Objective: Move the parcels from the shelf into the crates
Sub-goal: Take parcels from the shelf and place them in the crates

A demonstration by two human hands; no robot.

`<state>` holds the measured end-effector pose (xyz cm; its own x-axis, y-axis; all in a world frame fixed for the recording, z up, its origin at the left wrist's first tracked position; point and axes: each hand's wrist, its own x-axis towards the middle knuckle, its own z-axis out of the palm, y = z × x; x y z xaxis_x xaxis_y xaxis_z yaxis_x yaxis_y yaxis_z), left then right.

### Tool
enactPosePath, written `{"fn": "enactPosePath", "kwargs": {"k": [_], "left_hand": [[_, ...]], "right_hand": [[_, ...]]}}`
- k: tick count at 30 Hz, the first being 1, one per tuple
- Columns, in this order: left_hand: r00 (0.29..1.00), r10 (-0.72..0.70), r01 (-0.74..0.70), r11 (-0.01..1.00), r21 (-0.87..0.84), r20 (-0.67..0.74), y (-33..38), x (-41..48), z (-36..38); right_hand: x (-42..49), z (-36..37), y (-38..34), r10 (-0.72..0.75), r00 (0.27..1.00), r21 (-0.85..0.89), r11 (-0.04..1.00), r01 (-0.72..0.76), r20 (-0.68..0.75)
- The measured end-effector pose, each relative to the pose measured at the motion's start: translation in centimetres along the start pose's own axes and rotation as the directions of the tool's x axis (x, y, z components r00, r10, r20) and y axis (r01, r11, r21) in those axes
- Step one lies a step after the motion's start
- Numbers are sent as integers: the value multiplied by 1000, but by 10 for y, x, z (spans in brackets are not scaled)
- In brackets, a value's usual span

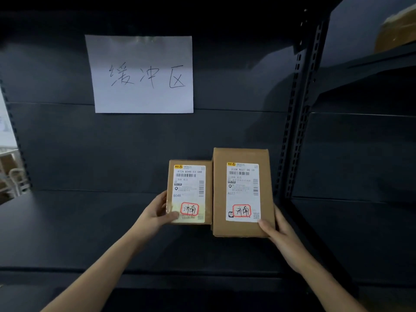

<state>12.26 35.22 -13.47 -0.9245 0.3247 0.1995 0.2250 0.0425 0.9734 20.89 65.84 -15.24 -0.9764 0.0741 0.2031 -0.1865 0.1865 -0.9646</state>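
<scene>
Two brown cardboard parcels lie side by side, touching, on the dark shelf (90, 226), each with a white shipping label and a red stamp. The small parcel (190, 192) is on the left; my left hand (157, 212) grips its lower left corner, thumb on the label. The larger parcel (242, 192) is on the right; my right hand (278, 230) holds its lower right corner, thumb on top. No crate is in view.
A white paper sign (143, 74) with handwritten characters is taped to the shelf's back panel. A perforated black upright (297, 131) separates this bay from the bay on the right, where a brown box (396, 30) sits on an upper shelf. Pale furniture (11, 174) shows at far left.
</scene>
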Motion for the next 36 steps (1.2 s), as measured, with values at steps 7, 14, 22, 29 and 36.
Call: {"fn": "enactPosePath", "kwargs": {"k": [7,14,22,29,36], "left_hand": [[996,-10,11,1000,8,-86,4,-35,-12],[980,-18,19,1000,5,-198,15,-81,-37],[940,-17,18,1000,1,-340,28,-138,-83],[886,0,6,1000,12,-463,38,-209,-147],[783,4,23,999,35,-622,53,-306,-225]], "right_hand": [[-5,18,-2,-40,996,31,999,38,76],[-5,52,-9,-51,982,54,998,42,181],[-4,115,-27,-98,945,92,993,73,311],[-12,202,-56,-140,902,125,987,97,408],[-49,320,-89,-187,820,206,975,86,541]]}}
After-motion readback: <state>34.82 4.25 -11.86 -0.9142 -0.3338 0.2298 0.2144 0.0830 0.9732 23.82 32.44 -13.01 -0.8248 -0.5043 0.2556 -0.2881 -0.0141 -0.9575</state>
